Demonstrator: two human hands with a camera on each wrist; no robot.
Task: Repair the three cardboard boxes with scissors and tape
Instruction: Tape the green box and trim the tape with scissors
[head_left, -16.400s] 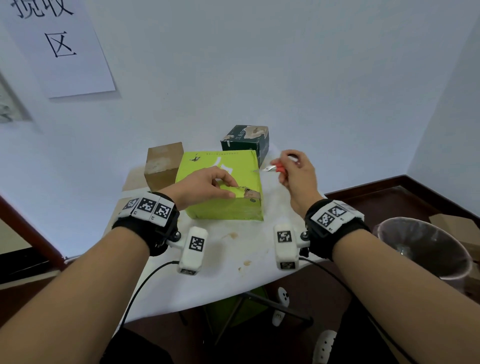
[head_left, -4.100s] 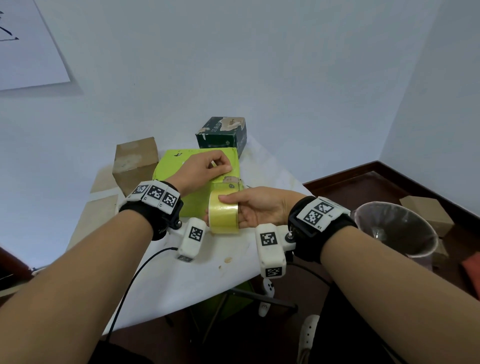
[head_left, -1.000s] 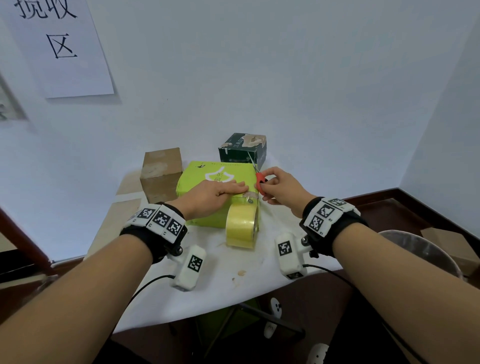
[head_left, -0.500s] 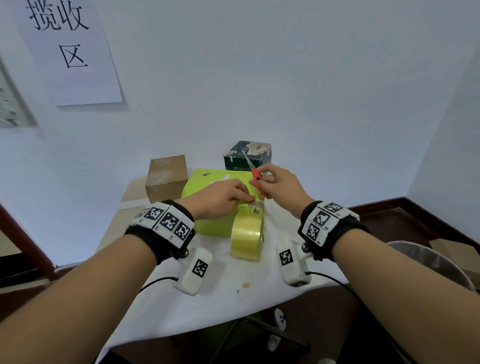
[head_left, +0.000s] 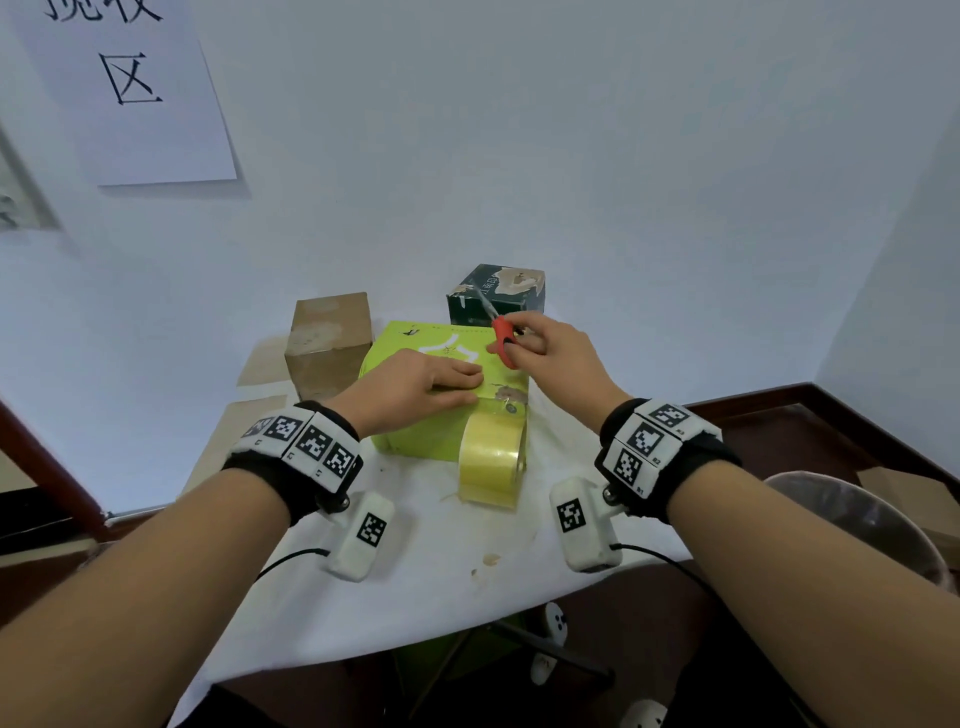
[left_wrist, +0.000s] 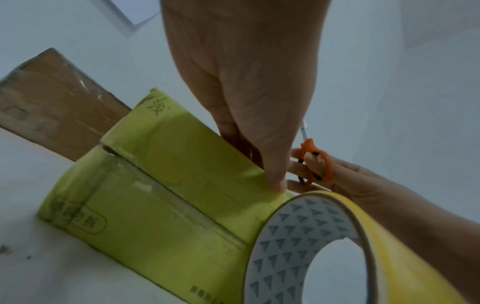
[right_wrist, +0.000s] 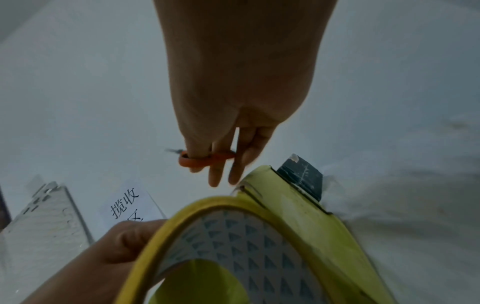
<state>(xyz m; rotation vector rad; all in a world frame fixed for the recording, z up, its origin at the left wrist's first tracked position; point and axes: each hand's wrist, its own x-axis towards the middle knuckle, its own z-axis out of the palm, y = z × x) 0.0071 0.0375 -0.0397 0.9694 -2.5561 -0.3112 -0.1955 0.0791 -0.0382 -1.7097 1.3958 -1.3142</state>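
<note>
A lime-green box (head_left: 415, 436) (left_wrist: 155, 205) lies in the middle of the white table (head_left: 426, 582). My left hand (head_left: 415, 382) (left_wrist: 259, 123) presses flat on its top near the front right corner, fingers straight. A yellow tape roll (head_left: 491, 465) (left_wrist: 324, 246) (right_wrist: 233, 246) hangs upright at the box's front right corner, a strip running up onto the box. My right hand (head_left: 550, 348) (right_wrist: 215, 162) holds red-handled scissors (head_left: 500, 332) (left_wrist: 315, 162) (right_wrist: 197, 160) above the box's top, blades pointing up and away.
A brown cardboard box (head_left: 330, 343) (left_wrist: 52, 102) stands to the back left, and a dark green box (head_left: 496, 296) (right_wrist: 301, 174) sits at the back right by the wall. A bin (head_left: 857, 525) stands on the floor to the right. A paper sign (head_left: 124, 88) hangs on the wall.
My right hand has lifted the scissors a little higher over the green box. My left hand has flattened onto the box top. The tape roll stays at the corner.
</note>
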